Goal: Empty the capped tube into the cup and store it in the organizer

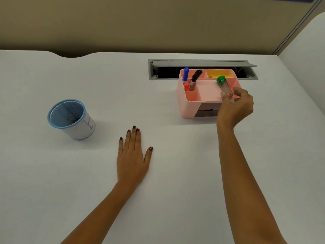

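Our left hand (pixel 132 155) flat on white desk (pixel 52 191), fingers spread, holding nothing. Our right hand (pixel 235 106) pinches clear tube (pixel 226 88) by its base, green cap (pixel 220 79) up, over large front compartment of pink organizer (pixel 186 108) at far right. Markers (pixel 190 79) stand in its left slots. Blue-rimmed cup (pixel 70 118) well left. Grey cable tray (pixel 202 63) behind; beige partition (pixel 140 23) beyond.
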A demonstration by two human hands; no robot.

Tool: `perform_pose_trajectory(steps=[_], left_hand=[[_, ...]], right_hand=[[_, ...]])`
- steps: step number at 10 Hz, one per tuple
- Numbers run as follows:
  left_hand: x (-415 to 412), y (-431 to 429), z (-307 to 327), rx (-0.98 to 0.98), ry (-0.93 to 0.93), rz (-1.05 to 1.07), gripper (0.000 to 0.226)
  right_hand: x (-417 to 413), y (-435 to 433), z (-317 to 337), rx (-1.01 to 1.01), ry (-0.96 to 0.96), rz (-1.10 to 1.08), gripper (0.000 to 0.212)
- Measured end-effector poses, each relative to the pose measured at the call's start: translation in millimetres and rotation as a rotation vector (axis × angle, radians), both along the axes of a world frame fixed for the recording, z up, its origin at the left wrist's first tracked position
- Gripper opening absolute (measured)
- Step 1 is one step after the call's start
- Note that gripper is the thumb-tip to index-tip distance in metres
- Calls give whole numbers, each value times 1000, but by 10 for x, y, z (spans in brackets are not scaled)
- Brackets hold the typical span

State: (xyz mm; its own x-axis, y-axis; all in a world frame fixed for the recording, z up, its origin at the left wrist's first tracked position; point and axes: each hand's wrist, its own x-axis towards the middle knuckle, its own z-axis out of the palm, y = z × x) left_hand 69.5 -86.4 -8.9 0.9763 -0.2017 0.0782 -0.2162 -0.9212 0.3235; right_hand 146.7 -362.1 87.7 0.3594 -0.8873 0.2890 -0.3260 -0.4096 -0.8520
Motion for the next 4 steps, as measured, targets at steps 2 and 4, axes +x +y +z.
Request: perform_pose_trajectory(steps=[2,4], left_hand=[[1,2,-15,-4,0,-7,67],[-12,3,-10,-41,-24,1,67]], right_hand=[[-202,237,-119,-54,-53,50,31],[-565,748,-424,-250,-85,259,16]])
